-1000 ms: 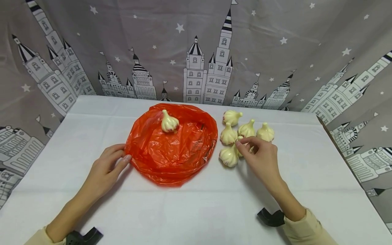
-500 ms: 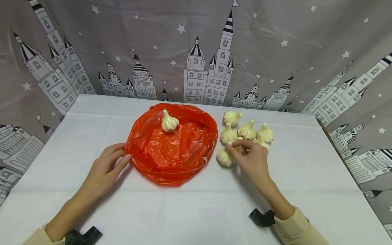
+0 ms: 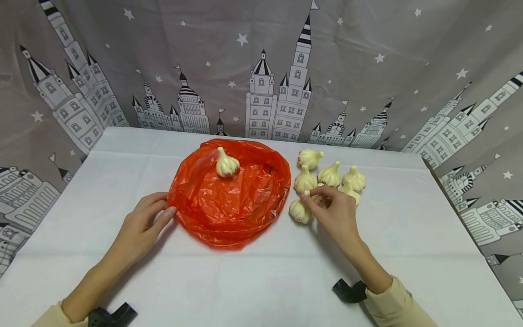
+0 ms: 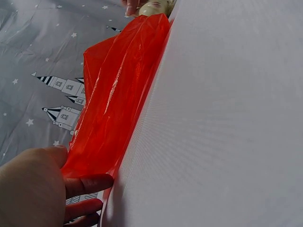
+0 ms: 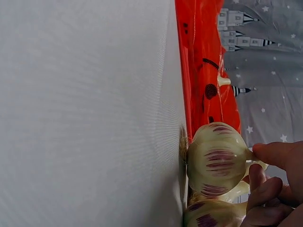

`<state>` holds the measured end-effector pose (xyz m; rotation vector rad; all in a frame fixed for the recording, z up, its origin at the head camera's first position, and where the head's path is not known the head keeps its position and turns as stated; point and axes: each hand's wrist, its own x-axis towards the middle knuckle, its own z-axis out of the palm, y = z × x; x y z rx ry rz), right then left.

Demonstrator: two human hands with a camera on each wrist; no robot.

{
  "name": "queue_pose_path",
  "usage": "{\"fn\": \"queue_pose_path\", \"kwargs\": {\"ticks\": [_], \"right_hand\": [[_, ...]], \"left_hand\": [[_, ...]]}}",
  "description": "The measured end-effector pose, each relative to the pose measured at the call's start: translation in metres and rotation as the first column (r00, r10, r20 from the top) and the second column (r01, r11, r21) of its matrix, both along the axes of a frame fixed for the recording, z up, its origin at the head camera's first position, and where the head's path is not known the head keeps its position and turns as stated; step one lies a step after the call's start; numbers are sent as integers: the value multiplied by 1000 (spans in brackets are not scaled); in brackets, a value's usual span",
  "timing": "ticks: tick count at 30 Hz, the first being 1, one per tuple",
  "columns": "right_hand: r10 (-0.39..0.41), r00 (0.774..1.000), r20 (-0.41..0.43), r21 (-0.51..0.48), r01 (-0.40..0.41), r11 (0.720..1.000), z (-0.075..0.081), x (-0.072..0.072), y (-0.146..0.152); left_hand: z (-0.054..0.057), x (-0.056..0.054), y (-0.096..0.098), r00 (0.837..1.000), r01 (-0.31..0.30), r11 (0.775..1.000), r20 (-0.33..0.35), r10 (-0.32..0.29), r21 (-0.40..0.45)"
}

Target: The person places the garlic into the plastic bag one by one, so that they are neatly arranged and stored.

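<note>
A round, open red plastic bag (image 3: 229, 204) lies on the white table, with one garlic bulb (image 3: 226, 164) inside near its far side. At the bag's left edge, my left hand (image 3: 140, 227) pinches the rim between thumb and fingers; the left wrist view shows the thumb and index finger (image 4: 90, 184) against the red plastic. To the right of the bag, my right hand (image 3: 337, 211) pinches the stem of the nearest garlic bulb (image 3: 299, 212). That purple-streaked bulb (image 5: 218, 158) sits low by the tabletop in the right wrist view.
Several other garlic bulbs cluster behind the right hand, among them a back one (image 3: 309, 158) and a right one (image 3: 354, 178). Part of the cluster is hidden by the hand. A grey castle-print curtain (image 3: 212, 68) hangs behind the white-covered table (image 3: 245, 286).
My right hand has shifted left and pinches the nearest garlic bulb's stem, with that bulb slightly further left. Another bulb has come into view behind the hand. The left hand stays put.
</note>
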<state>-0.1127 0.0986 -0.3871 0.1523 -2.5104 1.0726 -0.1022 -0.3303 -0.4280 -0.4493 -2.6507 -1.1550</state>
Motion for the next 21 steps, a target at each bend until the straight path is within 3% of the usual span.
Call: {"fn": "queue_pose_path", "kwargs": {"ticks": [21], "right_hand": [[65,998,-26,1,-65,998,21,-3,8]], "left_hand": [[-1,-1,0,1000,0,1000,19,0,-3]]}}
